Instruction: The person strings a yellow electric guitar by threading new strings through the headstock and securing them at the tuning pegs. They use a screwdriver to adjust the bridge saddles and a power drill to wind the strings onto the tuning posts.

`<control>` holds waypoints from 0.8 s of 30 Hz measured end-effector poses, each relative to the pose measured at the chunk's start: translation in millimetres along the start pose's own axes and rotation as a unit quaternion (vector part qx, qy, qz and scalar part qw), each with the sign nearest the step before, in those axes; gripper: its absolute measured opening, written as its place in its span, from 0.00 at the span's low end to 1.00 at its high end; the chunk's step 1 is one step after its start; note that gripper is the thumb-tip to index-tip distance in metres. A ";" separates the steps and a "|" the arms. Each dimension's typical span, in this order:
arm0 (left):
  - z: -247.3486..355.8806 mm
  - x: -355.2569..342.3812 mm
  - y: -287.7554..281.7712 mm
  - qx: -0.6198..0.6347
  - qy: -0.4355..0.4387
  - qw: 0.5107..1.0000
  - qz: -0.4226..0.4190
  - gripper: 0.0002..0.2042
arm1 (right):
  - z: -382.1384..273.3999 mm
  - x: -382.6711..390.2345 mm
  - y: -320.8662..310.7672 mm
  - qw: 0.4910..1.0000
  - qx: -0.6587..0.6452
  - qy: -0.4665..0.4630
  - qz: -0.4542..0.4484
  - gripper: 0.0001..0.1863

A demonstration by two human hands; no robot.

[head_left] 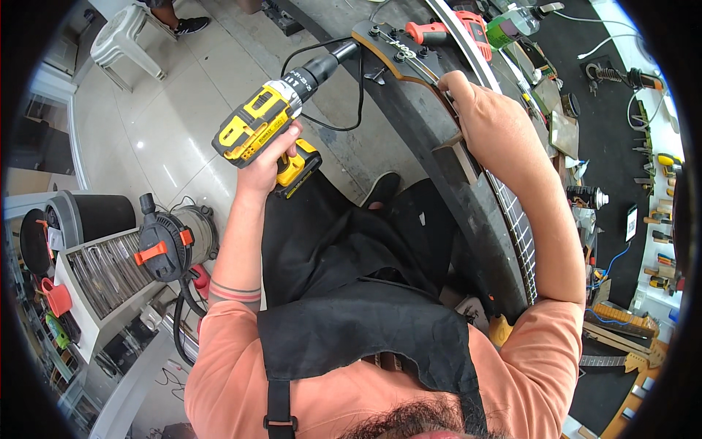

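Note:
My left hand (274,161) is wrapped round the handle of a yellow and black cordless drill (256,121). The drill's dark nose meets a tuning peg on the near edge of a guitar's black headstock (387,47), which has a wood-coloured rim. Over the neck, beside the headstock, my right hand (490,121) has its fingers bent and closed on a guitar string (422,67); the fingertips are partly hidden. The guitar neck (513,227) runs under my right forearm along the bench. A dark block (455,162) sits against the neck below my wrist.
A red power tool (472,33) and a bottle of green liquid (512,28) stand beyond the headstock. A black cable (333,128) loops under the drill. At left are a shop vacuum (175,241), a black bin (95,218) and a white stool (128,36), with a person's foot (191,25) nearby.

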State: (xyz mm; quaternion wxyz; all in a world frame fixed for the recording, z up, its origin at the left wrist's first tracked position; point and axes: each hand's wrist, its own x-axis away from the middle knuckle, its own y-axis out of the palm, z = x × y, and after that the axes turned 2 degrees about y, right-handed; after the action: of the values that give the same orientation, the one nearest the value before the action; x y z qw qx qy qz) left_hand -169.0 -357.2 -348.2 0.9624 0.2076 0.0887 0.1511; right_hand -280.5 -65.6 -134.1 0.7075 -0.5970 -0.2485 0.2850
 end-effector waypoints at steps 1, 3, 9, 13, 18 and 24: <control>-0.7 -0.3 -1.1 -0.007 -0.001 1.000 -0.001 0.12 | -0.1 0.8 0.5 1.000 0.000 0.000 0.001 0.09; -1.5 -1.2 -4.3 -0.022 -0.002 1.000 0.000 0.12 | 0.4 0.6 -0.3 1.000 0.002 -0.004 0.005 0.08; -5.5 0.9 -6.7 -0.025 -0.003 1.000 0.004 0.12 | -1.2 1.6 1.2 1.000 0.008 -0.001 0.018 0.08; 0.5 -0.7 -3.2 -0.031 -0.002 0.999 0.012 0.08 | -2.6 2.4 2.5 1.000 0.016 0.009 0.015 0.08; 2.9 -2.5 -8.2 -0.041 0.004 0.999 0.003 0.11 | -3.8 -0.1 1.3 0.999 0.031 0.019 0.007 0.07; -0.9 -2.0 -11.0 -0.024 -0.007 1.000 -0.012 0.17 | -2.0 2.4 -8.1 0.999 -0.020 0.048 0.009 0.08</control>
State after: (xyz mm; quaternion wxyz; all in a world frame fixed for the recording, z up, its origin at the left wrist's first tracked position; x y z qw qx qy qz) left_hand -168.4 -367.0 -353.5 0.9694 0.1848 0.0809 0.1400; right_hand -276.5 -66.4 -126.4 0.7042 -0.6263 -0.2146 0.2568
